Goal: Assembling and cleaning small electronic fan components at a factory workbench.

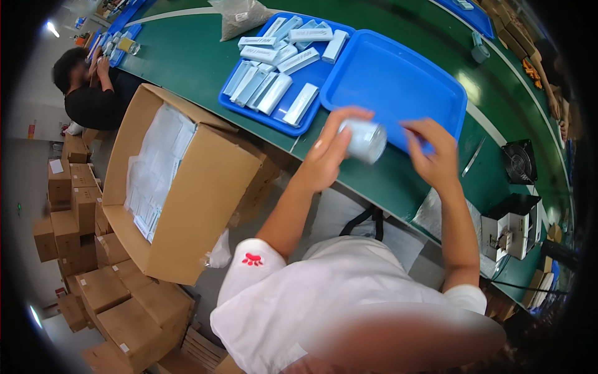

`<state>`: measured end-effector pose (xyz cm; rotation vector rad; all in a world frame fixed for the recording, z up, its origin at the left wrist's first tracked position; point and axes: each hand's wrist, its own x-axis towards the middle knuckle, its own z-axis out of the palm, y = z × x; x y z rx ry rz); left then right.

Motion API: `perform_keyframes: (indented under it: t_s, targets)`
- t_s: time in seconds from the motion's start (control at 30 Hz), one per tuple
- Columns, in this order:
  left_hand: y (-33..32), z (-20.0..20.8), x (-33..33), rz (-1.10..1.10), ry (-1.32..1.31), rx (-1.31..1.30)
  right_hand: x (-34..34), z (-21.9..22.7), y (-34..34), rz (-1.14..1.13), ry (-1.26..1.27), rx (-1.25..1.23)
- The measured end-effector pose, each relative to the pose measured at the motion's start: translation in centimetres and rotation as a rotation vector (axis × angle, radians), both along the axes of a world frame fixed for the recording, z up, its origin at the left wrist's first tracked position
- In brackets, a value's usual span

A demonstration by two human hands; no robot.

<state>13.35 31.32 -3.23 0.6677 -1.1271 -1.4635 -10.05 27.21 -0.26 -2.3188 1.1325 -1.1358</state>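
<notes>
My left hand (330,149) is wrapped round a short whitish cylinder with a pale, glossy round end (366,142). Motion blurs it, so I cannot tell whether it is a jar or a roll. To its right, my right hand (433,149) is raised with bent fingers apart and nothing visible in them. Both hands are over the near edge of an empty-looking blue tray (398,75). Left of that, another blue tray (314,131) holds several slim light-blue and white boxes (274,93), some in a row, others piled loosely.
A large open carton (193,206) with white packages inside stands at the left against the green table (187,56). A bag of small pellets (240,15) lies behind the trays. A black fan (519,162) is at the right. Another person (93,87) works far left, near stacked cartons (68,187).
</notes>
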Motion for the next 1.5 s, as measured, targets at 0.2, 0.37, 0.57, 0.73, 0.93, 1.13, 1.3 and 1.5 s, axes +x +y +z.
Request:
perform_keyframes:
  t_s: [0.2,0.37,0.57,0.73,0.93,1.13,1.3,1.5]
  targets:
    - [10.2,-5.1,5.5,-0.06,-0.001,0.068,15.3,-3.6,-6.8,0.441,0.431,-0.285]
    - [11.7,-8.1,6.8,-0.081,-0.088,-0.199,20.1,-3.7,-8.9,0.434,0.883,-0.276]
    - [11.1,-7.7,3.6,0.0,0.453,0.042,17.5,-1.4,-7.8,0.55,0.287,-0.319]
    - [8.5,-6.5,1.0,0.099,0.2,-0.037,6.3,-1.4,-0.5,0.24,-0.584,0.621]
    - [4.7,-4.1,-4.8,0.037,-0.131,-0.29,-5.7,-3.3,5.9,0.348,-1.172,0.671]
    - [3.8,-2.6,-12.5,-0.021,-0.268,-0.269,-11.5,-1.9,9.9,0.193,-1.135,0.452]
    - [4.4,-2.1,-15.5,-0.001,-0.297,-0.28,-14.1,-1.9,11.4,-0.141,-1.436,0.337]
    - [4.4,-1.4,-16.1,0.054,-0.361,-0.345,-15.2,-2.9,13.4,-0.16,-0.815,0.281]
